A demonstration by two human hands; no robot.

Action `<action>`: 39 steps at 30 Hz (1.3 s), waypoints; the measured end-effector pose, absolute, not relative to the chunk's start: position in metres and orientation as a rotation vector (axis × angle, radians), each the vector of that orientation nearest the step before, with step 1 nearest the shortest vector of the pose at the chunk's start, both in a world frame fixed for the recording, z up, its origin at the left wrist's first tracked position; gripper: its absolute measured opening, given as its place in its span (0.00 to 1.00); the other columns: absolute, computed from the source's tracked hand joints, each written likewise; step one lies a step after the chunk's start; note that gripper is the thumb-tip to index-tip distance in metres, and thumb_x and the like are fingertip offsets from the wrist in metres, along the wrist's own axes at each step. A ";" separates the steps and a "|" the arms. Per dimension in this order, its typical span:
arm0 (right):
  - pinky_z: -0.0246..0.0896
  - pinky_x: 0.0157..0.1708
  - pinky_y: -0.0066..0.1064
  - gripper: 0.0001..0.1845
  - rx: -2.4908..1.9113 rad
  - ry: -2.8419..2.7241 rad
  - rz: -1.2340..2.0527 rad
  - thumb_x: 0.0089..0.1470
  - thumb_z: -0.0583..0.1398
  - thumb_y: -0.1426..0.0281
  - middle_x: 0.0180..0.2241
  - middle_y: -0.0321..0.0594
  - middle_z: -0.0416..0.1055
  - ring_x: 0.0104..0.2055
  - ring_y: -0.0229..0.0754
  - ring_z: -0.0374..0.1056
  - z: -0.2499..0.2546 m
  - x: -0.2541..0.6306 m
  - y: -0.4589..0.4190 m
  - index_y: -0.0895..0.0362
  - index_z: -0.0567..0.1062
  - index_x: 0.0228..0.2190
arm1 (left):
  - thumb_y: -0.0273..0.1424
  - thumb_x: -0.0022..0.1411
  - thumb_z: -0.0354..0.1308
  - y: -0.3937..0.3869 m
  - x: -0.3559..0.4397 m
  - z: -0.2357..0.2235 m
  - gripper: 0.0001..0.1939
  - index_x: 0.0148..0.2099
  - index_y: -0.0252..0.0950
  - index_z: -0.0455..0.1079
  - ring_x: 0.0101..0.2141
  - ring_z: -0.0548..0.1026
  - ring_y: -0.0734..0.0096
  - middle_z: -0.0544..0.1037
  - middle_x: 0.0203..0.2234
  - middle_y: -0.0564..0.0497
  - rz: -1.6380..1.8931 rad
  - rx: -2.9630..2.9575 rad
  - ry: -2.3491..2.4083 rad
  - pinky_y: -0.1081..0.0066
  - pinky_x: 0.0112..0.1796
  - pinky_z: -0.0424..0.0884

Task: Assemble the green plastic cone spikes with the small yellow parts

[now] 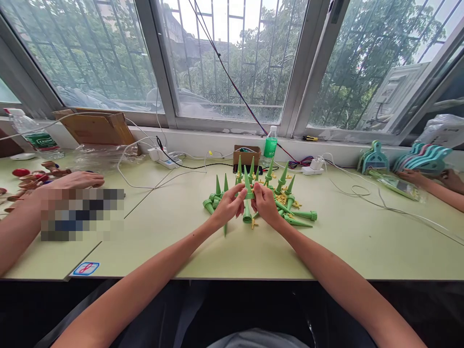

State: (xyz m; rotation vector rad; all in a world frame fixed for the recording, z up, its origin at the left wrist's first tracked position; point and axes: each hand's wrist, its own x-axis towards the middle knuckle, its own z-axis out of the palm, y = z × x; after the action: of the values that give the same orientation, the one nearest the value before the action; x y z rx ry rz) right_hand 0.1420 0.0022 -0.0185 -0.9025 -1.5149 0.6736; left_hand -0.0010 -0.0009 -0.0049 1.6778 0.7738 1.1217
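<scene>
My left hand (229, 205) pinches the collar of a green plant-watering spike (248, 185), which points upward. From the other side, my right hand (266, 203) grips the same collar with thumb and fingers; anything small inside that grip is hidden. Just below, another green spike (247, 213) lies with its round open end toward me, a small yellow valve (254, 224) beside it. More green spikes stand upright behind my hands, among them one spike (282, 178) to the right. Several lie on their sides, such as the spike (305, 215) near my right wrist. Loose yellow valves (281, 198) are heaped among them.
A small cardboard box (247, 155) and a green-labelled bottle (270, 143) stand by the window. White cables (174, 180) cross the table (152, 241). At left, a person's hand (78, 181) rests near wooden pieces. Another person's hand (413, 178) touches turquoise plastic items (422, 157) at right.
</scene>
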 end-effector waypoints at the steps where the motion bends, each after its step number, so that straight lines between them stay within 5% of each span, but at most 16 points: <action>1: 0.48 0.16 0.25 0.27 -0.900 -1.510 0.681 0.62 0.47 0.48 0.12 0.30 0.55 0.15 0.33 0.55 -0.019 0.142 0.002 0.54 0.61 0.22 | 0.49 0.63 0.53 -0.001 -0.001 -0.005 0.22 0.43 0.33 0.66 0.14 0.64 0.78 0.63 0.15 0.58 1.122 1.677 0.778 0.77 0.14 0.58; 12: 0.49 0.16 0.25 0.29 -0.917 -1.497 0.683 0.62 0.47 0.47 0.13 0.30 0.54 0.15 0.33 0.55 -0.020 0.142 0.005 0.57 0.67 0.24 | 0.47 0.62 0.54 -0.002 0.000 -0.006 0.27 0.54 0.32 0.66 0.13 0.64 0.80 0.63 0.15 0.59 1.140 1.676 0.780 0.78 0.14 0.59; 39: 0.49 0.15 0.26 0.31 -0.967 -1.470 0.671 0.61 0.46 0.46 0.11 0.30 0.53 0.14 0.33 0.55 -0.020 0.142 0.005 0.57 0.68 0.24 | 0.44 0.63 0.55 -0.004 0.003 -0.005 0.24 0.54 0.32 0.68 0.12 0.62 0.81 0.62 0.12 0.60 1.195 1.716 0.808 0.78 0.15 0.59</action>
State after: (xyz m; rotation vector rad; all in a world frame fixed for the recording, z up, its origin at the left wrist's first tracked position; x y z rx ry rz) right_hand 0.1418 0.0053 -0.0199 -0.9668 -1.4704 0.6714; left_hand 0.0031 -0.0042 -0.0049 1.7164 0.8084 1.1952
